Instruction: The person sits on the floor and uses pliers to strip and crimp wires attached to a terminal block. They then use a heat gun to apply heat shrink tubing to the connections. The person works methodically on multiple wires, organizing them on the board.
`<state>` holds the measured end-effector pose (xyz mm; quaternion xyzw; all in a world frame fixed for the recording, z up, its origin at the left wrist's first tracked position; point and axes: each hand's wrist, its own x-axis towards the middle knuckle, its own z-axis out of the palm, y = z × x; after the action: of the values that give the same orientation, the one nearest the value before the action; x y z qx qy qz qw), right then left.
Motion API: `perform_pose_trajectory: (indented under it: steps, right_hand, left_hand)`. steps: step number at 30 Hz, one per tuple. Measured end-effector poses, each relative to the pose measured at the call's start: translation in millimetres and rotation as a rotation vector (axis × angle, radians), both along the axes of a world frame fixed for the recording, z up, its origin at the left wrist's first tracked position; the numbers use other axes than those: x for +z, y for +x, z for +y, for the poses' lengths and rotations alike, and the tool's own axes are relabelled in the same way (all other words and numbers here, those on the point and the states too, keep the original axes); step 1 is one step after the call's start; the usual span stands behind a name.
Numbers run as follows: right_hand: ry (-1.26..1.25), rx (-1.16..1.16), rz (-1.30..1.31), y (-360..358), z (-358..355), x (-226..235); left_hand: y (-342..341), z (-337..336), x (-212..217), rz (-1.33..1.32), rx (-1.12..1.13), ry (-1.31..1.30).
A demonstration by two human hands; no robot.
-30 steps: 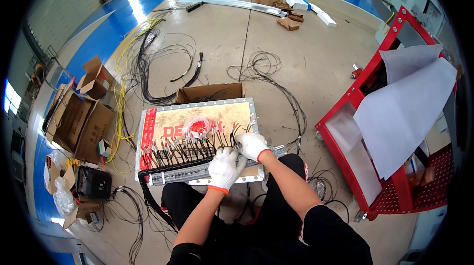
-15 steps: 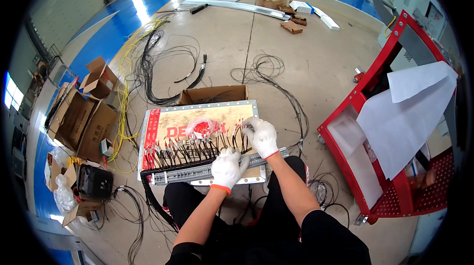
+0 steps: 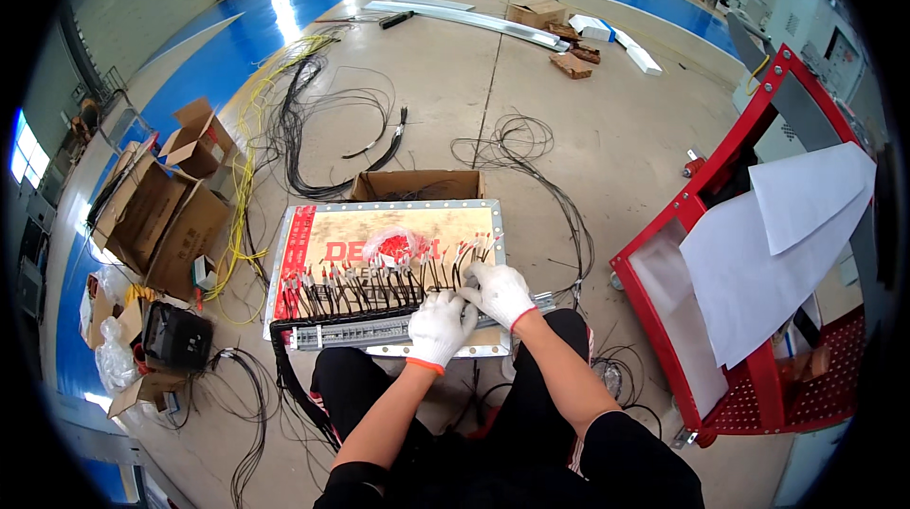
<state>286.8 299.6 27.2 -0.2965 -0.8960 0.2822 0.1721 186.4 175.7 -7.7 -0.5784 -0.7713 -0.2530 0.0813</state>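
Observation:
My left hand [image 3: 440, 329], in a white knit glove with an orange cuff, is closed over the right part of a black cable bundle [image 3: 398, 313]. Beside it my right hand [image 3: 500, 295], gloved too, has its fingers bent and pinched on black wires [image 3: 459, 270] at the row's right end. The fingertips of both hands nearly meet and partly hide what they grip. Many short black wires with red and whitish ends stand up in a row from the bundle. A grey slotted rail [image 3: 353, 335] lies along the near side, its right part covered by my hands.
Under the work is a metal-edged board [image 3: 398, 210] across my knees, with a plastic bag of red pieces [image 3: 393, 247]. Beyond it stands an open carton [image 3: 417, 185]. Cable coils [image 3: 512, 144] lie on the floor, cartons [image 3: 152, 225] at left, a red metal frame [image 3: 701, 196] at right.
My right hand has come down and closer to my left, from the upper wire ends to the wires' lower part. The whole view has shifted slightly.

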Motion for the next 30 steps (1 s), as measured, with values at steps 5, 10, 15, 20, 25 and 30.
perform_pose_trajectory:
  steps: [5, 10, 15, 20, 25, 30]
  right_hand:
    - [0.123, 0.055, -0.329, -15, 7, -19]
    - [0.109, 0.021, -0.237, -22, 7, -39]
    - [0.068, -0.097, -0.052, -24, 4, -53]
    - [-0.099, -0.233, 0.144, -26, 0, -33]
    - [0.037, -0.319, 0.219, -20, 7, -11]
    - [0.13, -0.307, 0.308, -21, 9, 2]
  left_hand:
    - [9, -3, 3, -0.153, 0.136, -0.035]
    - [7, -1, 1, -0.049, 0.117, -0.039]
    - [4, 0, 9, -0.069, 0.045, -0.027]
    - [1, -2, 10, -0.086, 0.066, -0.116]
    - [1, -2, 10, -0.081, 0.067, -0.101]
    - [2, -2, 11, -0.076, 0.069, -0.079]
